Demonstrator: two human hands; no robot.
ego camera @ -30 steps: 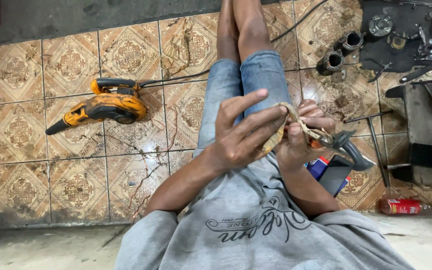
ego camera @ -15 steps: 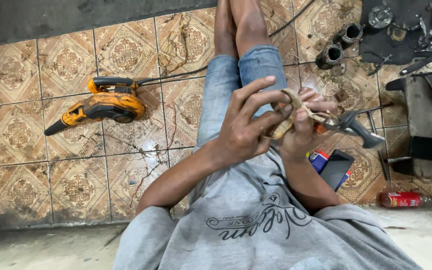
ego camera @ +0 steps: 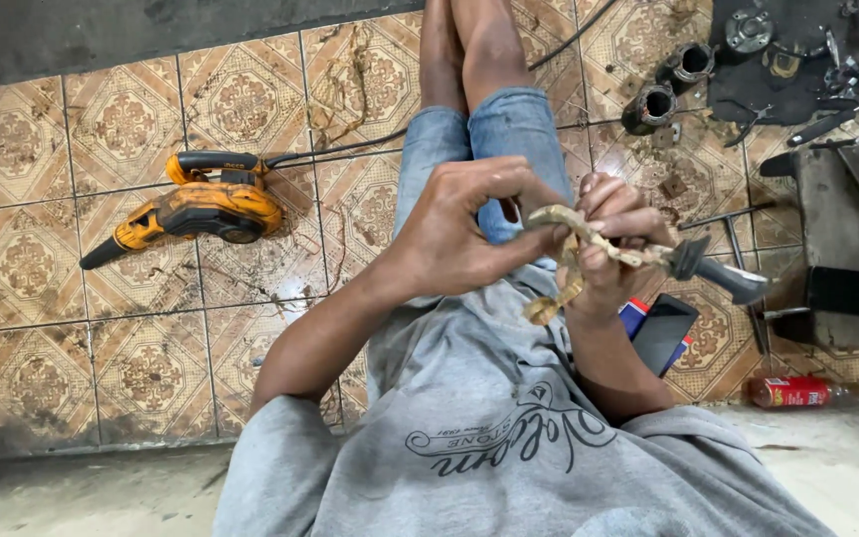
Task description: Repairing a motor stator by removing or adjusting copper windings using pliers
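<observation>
Person sits on patterned tile floor (ego camera: 42,259), legs stretched out, grey sweatshirt and cut jeans. Landmark is the orange handheld blower (ego camera: 201,204), lying on the tiles with its cord running off toward the legs. Both hands are raised together over the lap, to the right of the blower and a bit nearer the body. Left hand (ego camera: 459,234) pinches one end of a tan frayed strip (ego camera: 559,214) between thumb and fingertips, other fingers curled loose. Right hand (ego camera: 613,234) is closed around a dark-handled tool (ego camera: 718,273) whose end sticks out away from the blower. The strip crosses from the left fingers over the right fist, with a tail hanging down below it. The hands are touching or nearly so at the strip. Looks like the wrapping or tying stage, strip partly on and not snug, as far as I can judge. Another turn would call for a steady right-hand grip and tension from the left pinch. Much farther right of the blower: dark flat slab (ego camera: 663,333), red bottle (ego camera: 797,391) on its side, two dark metal cylinders (ego camera: 668,85).
</observation>
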